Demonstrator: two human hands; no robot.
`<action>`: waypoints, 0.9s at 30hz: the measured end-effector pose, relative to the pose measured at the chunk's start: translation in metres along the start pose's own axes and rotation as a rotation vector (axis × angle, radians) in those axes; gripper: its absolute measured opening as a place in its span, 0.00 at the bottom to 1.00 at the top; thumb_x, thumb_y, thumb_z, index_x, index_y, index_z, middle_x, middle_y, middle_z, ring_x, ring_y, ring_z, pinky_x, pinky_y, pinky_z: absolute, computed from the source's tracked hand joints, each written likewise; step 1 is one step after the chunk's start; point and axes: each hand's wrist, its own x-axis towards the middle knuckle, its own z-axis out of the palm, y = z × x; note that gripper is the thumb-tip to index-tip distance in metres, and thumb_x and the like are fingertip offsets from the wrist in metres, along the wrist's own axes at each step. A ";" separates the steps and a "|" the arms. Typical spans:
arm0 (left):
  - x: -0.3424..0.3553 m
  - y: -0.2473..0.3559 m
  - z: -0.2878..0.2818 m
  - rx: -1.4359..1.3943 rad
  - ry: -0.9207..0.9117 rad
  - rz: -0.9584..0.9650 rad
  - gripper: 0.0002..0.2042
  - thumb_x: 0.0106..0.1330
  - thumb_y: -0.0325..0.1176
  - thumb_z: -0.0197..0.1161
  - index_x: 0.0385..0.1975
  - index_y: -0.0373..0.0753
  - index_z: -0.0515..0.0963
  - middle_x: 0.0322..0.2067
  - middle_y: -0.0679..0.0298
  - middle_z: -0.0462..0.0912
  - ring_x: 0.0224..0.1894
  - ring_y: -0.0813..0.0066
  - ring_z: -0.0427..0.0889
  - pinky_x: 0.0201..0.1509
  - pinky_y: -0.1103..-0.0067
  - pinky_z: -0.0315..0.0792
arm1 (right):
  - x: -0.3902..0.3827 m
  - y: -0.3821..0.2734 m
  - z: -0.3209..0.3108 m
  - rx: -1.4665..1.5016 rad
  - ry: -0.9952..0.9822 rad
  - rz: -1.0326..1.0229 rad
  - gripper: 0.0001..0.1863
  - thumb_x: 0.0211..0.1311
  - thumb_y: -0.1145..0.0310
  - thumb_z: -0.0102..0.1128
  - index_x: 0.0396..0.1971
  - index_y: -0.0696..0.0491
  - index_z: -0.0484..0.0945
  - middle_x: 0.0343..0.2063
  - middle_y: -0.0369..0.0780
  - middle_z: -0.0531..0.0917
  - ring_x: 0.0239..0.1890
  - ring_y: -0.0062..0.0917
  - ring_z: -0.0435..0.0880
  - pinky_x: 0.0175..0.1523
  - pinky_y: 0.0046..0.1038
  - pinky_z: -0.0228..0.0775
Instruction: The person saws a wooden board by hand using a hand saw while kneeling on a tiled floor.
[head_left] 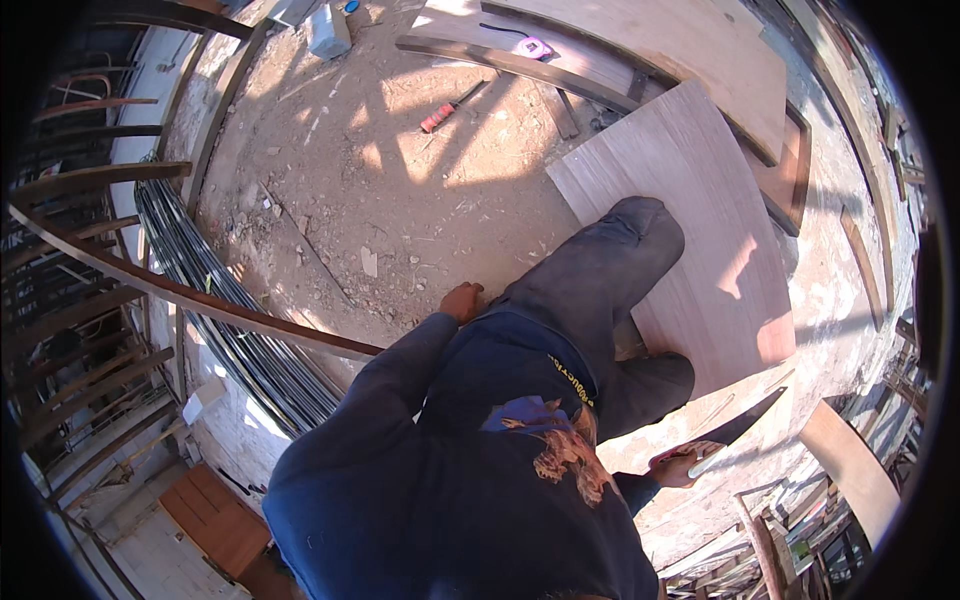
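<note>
Gripping the saw (pixel 752 415), blade pointing forward-right, the right hand (pixel 676 467) is nearer to the board (pixel 720 240), which lies lengthwise ahead, under the leg (pixel 600 260). Left hand (pixel 462 301) is beside this leg; its fingers I cannot tell clearly.

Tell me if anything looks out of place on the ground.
The red-handled screwdriver looks somewhat out of place: it lies loose on the dirt floor among scattered debris, where it might get stepped on. I see no obvious spill.
</note>
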 end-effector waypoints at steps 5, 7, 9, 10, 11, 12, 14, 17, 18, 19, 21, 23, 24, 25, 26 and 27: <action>-0.012 -0.046 -0.009 0.134 -0.196 0.127 0.21 0.66 0.42 0.61 0.55 0.36 0.77 0.48 0.50 0.82 0.52 0.57 0.81 0.55 0.67 0.73 | -0.008 -0.008 0.011 -0.049 0.123 0.085 0.29 0.59 0.75 0.60 0.63 0.60 0.71 0.51 0.48 0.84 0.51 0.33 0.85 0.54 0.31 0.75; 0.013 -0.056 -0.029 0.246 -0.298 0.156 0.21 0.67 0.41 0.61 0.55 0.35 0.77 0.46 0.51 0.83 0.50 0.60 0.81 0.53 0.69 0.73 | -0.025 -0.018 0.010 -0.066 0.141 0.118 0.29 0.58 0.75 0.61 0.62 0.61 0.72 0.48 0.50 0.85 0.48 0.32 0.87 0.52 0.31 0.76; 0.056 -0.054 -0.062 0.407 -0.377 0.213 0.21 0.68 0.40 0.61 0.56 0.34 0.76 0.45 0.52 0.84 0.49 0.63 0.82 0.50 0.71 0.74 | -0.044 -0.035 0.010 -0.092 0.156 0.168 0.33 0.54 0.75 0.62 0.64 0.52 0.72 0.44 0.52 0.85 0.41 0.44 0.87 0.47 0.36 0.79; 0.083 -0.046 -0.080 0.497 -0.404 0.268 0.21 0.69 0.39 0.60 0.56 0.33 0.76 0.44 0.52 0.84 0.48 0.64 0.83 0.49 0.72 0.75 | -0.055 -0.039 0.007 -0.069 0.154 0.171 0.32 0.56 0.77 0.62 0.64 0.53 0.73 0.44 0.53 0.85 0.44 0.40 0.88 0.49 0.32 0.77; 0.118 -0.026 -0.101 0.641 -0.462 0.356 0.21 0.69 0.39 0.60 0.56 0.32 0.76 0.43 0.52 0.85 0.47 0.66 0.83 0.48 0.73 0.75 | -0.083 -0.037 -0.009 -0.128 0.163 0.301 0.33 0.54 0.76 0.63 0.65 0.50 0.72 0.41 0.52 0.86 0.39 0.43 0.88 0.45 0.34 0.79; 0.150 -0.004 -0.122 0.745 -0.467 0.469 0.20 0.70 0.38 0.60 0.57 0.32 0.75 0.43 0.53 0.85 0.46 0.67 0.83 0.47 0.74 0.75 | -0.098 -0.042 -0.015 -0.160 0.148 0.338 0.35 0.53 0.74 0.64 0.65 0.48 0.72 0.39 0.51 0.86 0.37 0.44 0.88 0.44 0.36 0.79; 0.227 0.046 -0.183 0.886 -0.401 0.746 0.20 0.71 0.37 0.60 0.57 0.30 0.75 0.41 0.54 0.86 0.44 0.70 0.84 0.44 0.75 0.76 | -0.107 -0.049 -0.003 -0.158 0.118 0.275 0.38 0.51 0.71 0.65 0.67 0.46 0.69 0.36 0.48 0.86 0.35 0.45 0.86 0.41 0.39 0.79; 0.246 0.200 -0.206 0.444 -0.288 0.362 0.22 0.73 0.39 0.58 0.61 0.33 0.72 0.43 0.60 0.83 0.37 0.73 0.82 0.32 0.79 0.71 | -0.151 -0.043 -0.008 -0.276 0.109 0.251 0.48 0.43 0.65 0.68 0.71 0.41 0.62 0.38 0.44 0.86 0.37 0.39 0.86 0.42 0.37 0.78; 0.244 0.243 -0.209 0.521 -0.233 0.412 0.23 0.73 0.40 0.58 0.62 0.34 0.71 0.45 0.59 0.82 0.39 0.71 0.82 0.35 0.78 0.72 | -0.152 -0.044 -0.008 -0.238 0.049 0.257 0.49 0.43 0.63 0.69 0.72 0.43 0.61 0.38 0.41 0.86 0.39 0.36 0.86 0.42 0.36 0.77; 0.240 0.284 -0.195 0.595 -0.177 0.461 0.23 0.73 0.41 0.57 0.64 0.35 0.70 0.47 0.59 0.82 0.41 0.70 0.82 0.37 0.76 0.73 | -0.153 -0.044 -0.003 -0.189 0.036 0.260 0.50 0.42 0.62 0.70 0.72 0.42 0.60 0.36 0.41 0.85 0.38 0.35 0.86 0.40 0.37 0.76; 0.243 0.327 -0.180 0.220 -0.141 0.654 0.24 0.73 0.42 0.57 0.64 0.36 0.70 0.52 0.56 0.80 0.47 0.68 0.82 0.46 0.73 0.74 | -0.140 -0.047 0.012 -0.161 0.069 0.212 0.49 0.44 0.62 0.69 0.72 0.43 0.61 0.35 0.41 0.86 0.39 0.36 0.86 0.40 0.39 0.76; 0.184 0.380 -0.134 0.358 -0.063 0.765 0.24 0.73 0.42 0.57 0.63 0.34 0.72 0.52 0.53 0.81 0.54 0.65 0.80 0.53 0.72 0.73 | -0.129 -0.052 0.018 -0.119 0.045 0.214 0.47 0.46 0.62 0.68 0.71 0.43 0.62 0.36 0.41 0.86 0.38 0.37 0.86 0.39 0.40 0.76; 0.169 0.401 -0.123 0.443 -0.079 0.858 0.23 0.73 0.41 0.56 0.61 0.31 0.73 0.53 0.51 0.81 0.56 0.63 0.80 0.56 0.72 0.72 | -0.117 -0.056 0.021 -0.080 0.013 0.198 0.45 0.47 0.63 0.67 0.71 0.43 0.63 0.36 0.42 0.86 0.38 0.38 0.86 0.39 0.40 0.76; 0.182 0.410 -0.119 0.384 -0.078 1.107 0.22 0.73 0.41 0.57 0.59 0.30 0.74 0.53 0.50 0.81 0.55 0.61 0.80 0.58 0.71 0.73 | -0.104 -0.065 0.021 -0.015 -0.016 0.186 0.41 0.51 0.63 0.65 0.69 0.44 0.65 0.42 0.45 0.86 0.39 0.39 0.86 0.41 0.40 0.77; 0.179 0.424 -0.104 0.386 -0.069 1.204 0.21 0.72 0.40 0.58 0.57 0.30 0.75 0.52 0.50 0.82 0.55 0.60 0.81 0.58 0.70 0.73 | -0.096 -0.066 0.031 0.000 0.097 0.128 0.40 0.51 0.65 0.65 0.68 0.44 0.66 0.48 0.47 0.84 0.43 0.39 0.87 0.45 0.38 0.79; 0.168 0.441 -0.079 0.391 -0.069 1.251 0.20 0.72 0.39 0.59 0.55 0.30 0.76 0.51 0.49 0.82 0.54 0.59 0.81 0.58 0.70 0.74 | -0.083 -0.073 0.029 0.115 0.127 0.105 0.38 0.54 0.68 0.64 0.68 0.45 0.66 0.53 0.48 0.82 0.46 0.40 0.86 0.48 0.36 0.79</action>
